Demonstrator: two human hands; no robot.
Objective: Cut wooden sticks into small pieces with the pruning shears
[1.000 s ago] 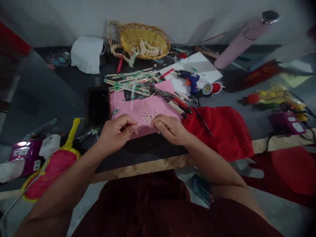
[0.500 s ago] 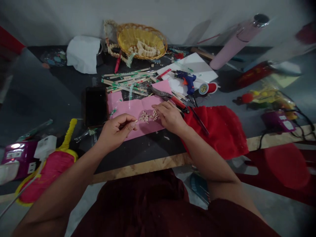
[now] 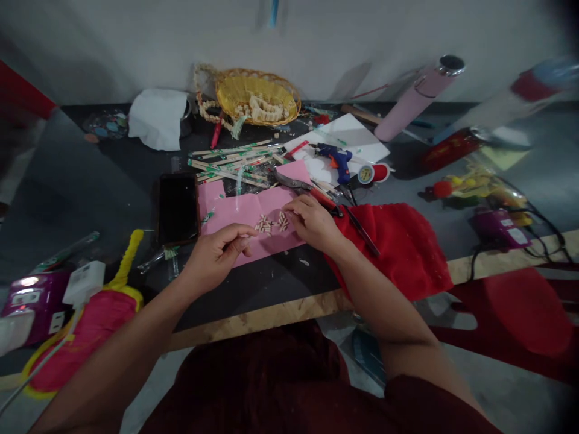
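Observation:
My left hand (image 3: 219, 252) is closed in a pinch over the left edge of the pink paper (image 3: 239, 208), with what looks like a short pale stick piece at its fingertips. Right of these fingertips lies a heap of short cut wooden stick pieces (image 3: 263, 225), with a smaller heap (image 3: 283, 221) beside it. My right hand (image 3: 314, 223) is bent over the smaller heap, thumb and forefinger close together at its edge; whether they hold a piece is hidden. Red-handled pruning shears (image 3: 294, 182) lie on the paper just beyond the right hand.
Behind the paper are long wooden sticks (image 3: 230, 160), a glue gun (image 3: 337, 161), a red thread spool (image 3: 374, 173) and a wicker basket (image 3: 257, 90). A phone (image 3: 178, 209) lies left, a red cloth (image 3: 398, 247) right. A pink flask (image 3: 416, 102) stands at the back.
The camera view has tilted up slightly, so the table sits lower in the picture. My left fingertips have come a little nearer the heap; my right fingers have drawn closer together.

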